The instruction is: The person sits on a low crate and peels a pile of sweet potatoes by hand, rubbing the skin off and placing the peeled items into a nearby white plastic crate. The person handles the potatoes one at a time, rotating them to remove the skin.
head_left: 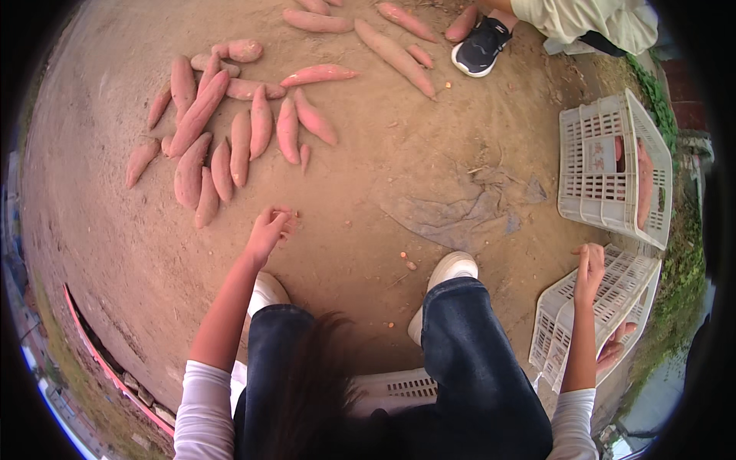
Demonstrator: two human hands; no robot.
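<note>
My left hand (273, 228) hangs over the dirt just in front of my left shoe, its fingers loosely curled and apart, with nothing seen in it. Ahead and to its left lies a loose cluster of pink-skinned sweet potatoes (195, 115). Over the near white plastic crate (558, 322) on my right is my right hand (589, 270). Its fingers look stretched out, and no object shows in them. Sweet potatoes (613, 349) show inside that crate, partly hidden by its wall and my forearm.
A second white crate (594, 184) holding sweet potatoes stands beyond the near one. A crumpled grey cloth (468, 211) lies on the dirt ahead. More sweet potatoes (395, 57) lie farther off, near another person's dark shoe (481, 47). Between my legs is a white slatted thing (395, 387).
</note>
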